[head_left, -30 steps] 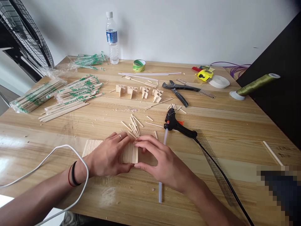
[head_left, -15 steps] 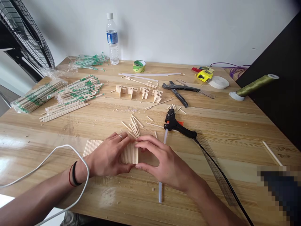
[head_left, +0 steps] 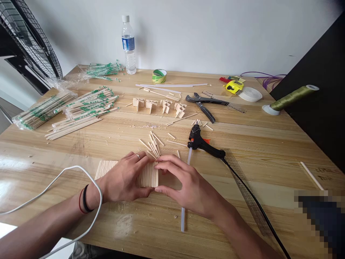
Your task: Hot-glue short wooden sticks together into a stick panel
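A flat panel of short wooden sticks (head_left: 147, 175), laid side by side, rests on the table near its front. My left hand (head_left: 124, 177) lies across the panel's middle and grips it, thumb at the near edge and fingers at the far edge. At the panel's right end, my right hand (head_left: 185, 181) pinches the last stick, with fingertips at its far tip and thumb at its near tip. Beyond my fingers lies a small pile of loose cut sticks (head_left: 154, 144). A black hot glue gun (head_left: 201, 138) with a clear glue stick in it stands right of the pile.
Several small stick assemblies (head_left: 151, 104) stand farther back, beside black-handled cutters (head_left: 206, 102). Wrapped stick bundles (head_left: 88, 102) lie at left. A white cable (head_left: 78, 167) loops over my left wrist; a clear ruler (head_left: 242, 187) lies under the gun's black cord. A water bottle (head_left: 129, 46) stands behind.
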### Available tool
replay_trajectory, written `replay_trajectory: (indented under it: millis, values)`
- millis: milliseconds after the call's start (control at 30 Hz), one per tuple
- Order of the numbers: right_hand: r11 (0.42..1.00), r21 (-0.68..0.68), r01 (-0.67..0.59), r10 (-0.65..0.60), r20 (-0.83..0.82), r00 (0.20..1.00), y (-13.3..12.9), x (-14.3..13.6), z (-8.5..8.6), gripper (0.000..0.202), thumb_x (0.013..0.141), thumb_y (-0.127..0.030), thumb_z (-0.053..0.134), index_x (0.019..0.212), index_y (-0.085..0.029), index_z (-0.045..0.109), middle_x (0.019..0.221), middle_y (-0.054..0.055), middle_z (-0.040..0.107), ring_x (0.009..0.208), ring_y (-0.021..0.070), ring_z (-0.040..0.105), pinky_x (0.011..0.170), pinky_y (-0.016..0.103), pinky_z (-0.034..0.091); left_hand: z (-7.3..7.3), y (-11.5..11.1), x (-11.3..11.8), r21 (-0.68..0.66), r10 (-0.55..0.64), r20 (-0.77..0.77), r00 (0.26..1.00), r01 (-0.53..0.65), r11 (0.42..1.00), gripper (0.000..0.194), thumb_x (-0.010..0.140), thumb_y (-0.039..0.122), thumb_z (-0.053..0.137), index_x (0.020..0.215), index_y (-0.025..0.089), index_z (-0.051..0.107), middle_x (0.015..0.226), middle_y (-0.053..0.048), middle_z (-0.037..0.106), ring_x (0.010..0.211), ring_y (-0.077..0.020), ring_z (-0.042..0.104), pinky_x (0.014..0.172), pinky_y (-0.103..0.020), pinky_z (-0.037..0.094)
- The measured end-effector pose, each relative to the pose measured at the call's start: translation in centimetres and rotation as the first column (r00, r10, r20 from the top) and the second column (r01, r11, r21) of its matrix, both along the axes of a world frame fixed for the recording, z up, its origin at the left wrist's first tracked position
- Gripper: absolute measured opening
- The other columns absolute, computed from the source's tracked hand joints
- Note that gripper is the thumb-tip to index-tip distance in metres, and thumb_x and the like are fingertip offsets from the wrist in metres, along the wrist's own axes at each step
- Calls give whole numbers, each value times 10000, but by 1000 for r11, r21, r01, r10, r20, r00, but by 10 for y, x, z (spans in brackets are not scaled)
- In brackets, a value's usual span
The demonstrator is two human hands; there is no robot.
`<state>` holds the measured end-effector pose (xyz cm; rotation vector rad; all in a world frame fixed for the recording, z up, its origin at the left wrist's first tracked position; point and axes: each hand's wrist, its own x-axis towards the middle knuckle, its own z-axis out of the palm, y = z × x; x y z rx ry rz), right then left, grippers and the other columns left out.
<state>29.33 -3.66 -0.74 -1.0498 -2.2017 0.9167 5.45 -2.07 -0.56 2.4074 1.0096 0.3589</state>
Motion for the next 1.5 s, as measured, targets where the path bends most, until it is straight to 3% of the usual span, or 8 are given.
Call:
replay_trajectory:
  millis: [1500]
  values:
    - [1000,22,4,-5,53,999,-2,-1,-1,423,861,-194,822,1245,-218,646,1367,106,650,1221,259,686,1040,416,607,-1,1,-1,-5,-17,-25,1000,17,1000,581,863,409,767,1335,184,514,1236,-129,649,1058,-316,651,949,-479,508]
